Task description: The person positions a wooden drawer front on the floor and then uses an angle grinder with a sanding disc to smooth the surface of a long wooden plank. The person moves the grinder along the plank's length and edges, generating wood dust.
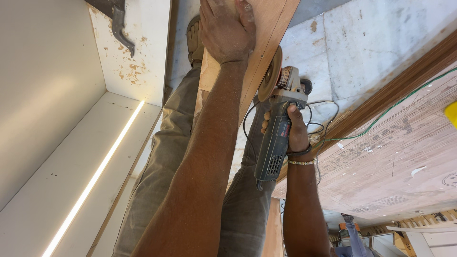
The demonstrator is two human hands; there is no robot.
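Observation:
A long plywood board (271, 24) runs from the top of the view down along my legs. My left hand (226, 28) lies flat on its face and presses it down. My right hand (294, 133) grips the body of a grey-blue angle grinder (276, 138). The grinder's round sanding disc (270, 74) touches the board's right edge just below my left hand. My foot in a sandal (194, 39) shows beside the board at the top.
A white cabinet panel (47, 119) with a lit light strip (95, 176) fills the left, with a metal hinge (119, 24) above. Pale stone floor tiles (371, 38), a wooden moulding (400, 85), a large plywood sheet (395, 162), a green wire (381, 116) and the grinder's black cord (323, 107) lie on the right.

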